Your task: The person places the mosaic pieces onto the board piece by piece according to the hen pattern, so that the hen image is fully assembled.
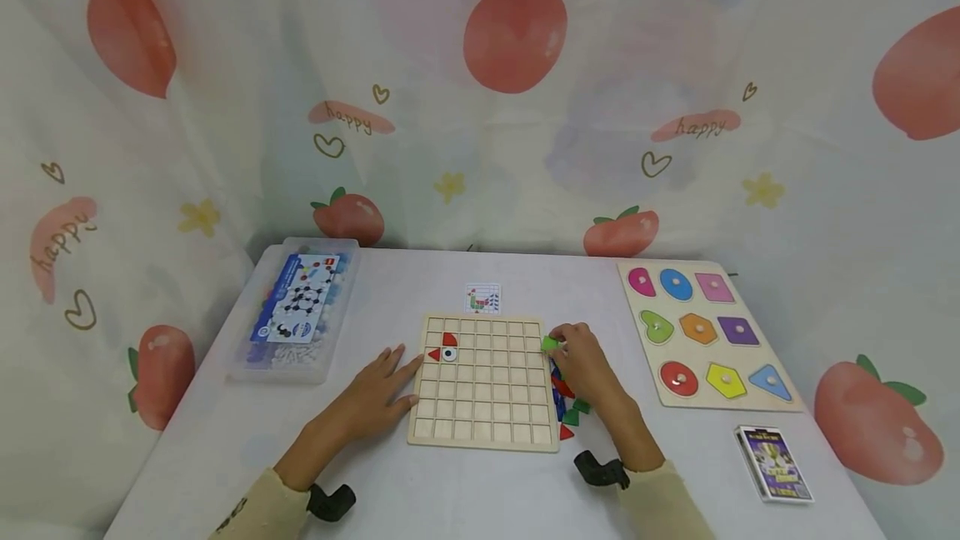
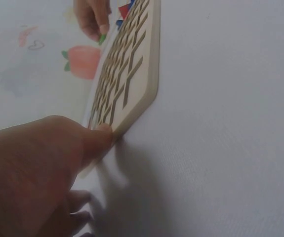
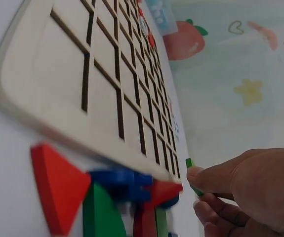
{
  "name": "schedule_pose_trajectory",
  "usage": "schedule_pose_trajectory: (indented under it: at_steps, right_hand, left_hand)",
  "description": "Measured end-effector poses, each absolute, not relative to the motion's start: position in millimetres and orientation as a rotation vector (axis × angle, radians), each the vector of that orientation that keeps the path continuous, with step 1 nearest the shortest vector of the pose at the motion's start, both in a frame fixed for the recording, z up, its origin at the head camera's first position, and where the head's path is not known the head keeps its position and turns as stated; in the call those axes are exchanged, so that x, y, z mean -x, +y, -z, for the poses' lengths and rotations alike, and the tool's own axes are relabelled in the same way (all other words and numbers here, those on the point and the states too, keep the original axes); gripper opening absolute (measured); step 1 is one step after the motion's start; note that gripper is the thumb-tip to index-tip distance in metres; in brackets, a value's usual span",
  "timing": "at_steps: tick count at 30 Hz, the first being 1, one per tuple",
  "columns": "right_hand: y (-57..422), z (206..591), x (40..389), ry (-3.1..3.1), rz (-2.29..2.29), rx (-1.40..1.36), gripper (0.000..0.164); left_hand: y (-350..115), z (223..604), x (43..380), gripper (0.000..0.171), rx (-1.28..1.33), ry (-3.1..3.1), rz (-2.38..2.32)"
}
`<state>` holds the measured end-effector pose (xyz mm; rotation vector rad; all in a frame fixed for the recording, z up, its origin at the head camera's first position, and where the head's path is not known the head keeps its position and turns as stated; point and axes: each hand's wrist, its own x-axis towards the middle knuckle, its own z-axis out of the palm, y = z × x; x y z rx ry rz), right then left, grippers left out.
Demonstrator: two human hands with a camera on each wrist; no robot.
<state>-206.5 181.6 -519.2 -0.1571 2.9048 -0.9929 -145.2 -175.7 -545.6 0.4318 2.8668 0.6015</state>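
Observation:
A wooden grid board [image 1: 483, 383] lies mid-table with square recesses. Near its upper left corner sit a red quarter-round piece [image 1: 449, 339], a red triangle [image 1: 435, 354] and a white tile with an eye [image 1: 449, 354]. My left hand [image 1: 378, 390] rests at the board's left edge, thumb against the rim and fingers spread. My right hand [image 1: 583, 363] pinches a light green piece [image 1: 550, 344] between thumb and fingers at the board's upper right edge. Below that hand lies a heap of loose pieces, among them a red triangle [image 3: 58, 190] and a dark green piece [image 3: 101, 215].
A small pattern card [image 1: 482, 297] lies behind the board. At the left stands a clear plastic case [image 1: 341, 315] with a blue label. A shape puzzle board [image 1: 645, 369] and a card box [image 1: 776, 463] are on the right. A printed curtain [image 1: 480, 165] hangs behind the table.

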Motion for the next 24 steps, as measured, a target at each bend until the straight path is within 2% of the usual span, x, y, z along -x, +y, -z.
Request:
schedule_pose_trajectory:
  at_steps: [14,24]
  right_hand:
    - [77,518,184,2.787,1.025,0.480,0.027]
    - [53,526,179,2.804,1.011,0.613,0.013]
  left_hand:
    - [-176,543,145,0.066,-0.439,2.865,-0.614]
    - [-177,542,145,0.065,-0.442,2.862,-0.614]
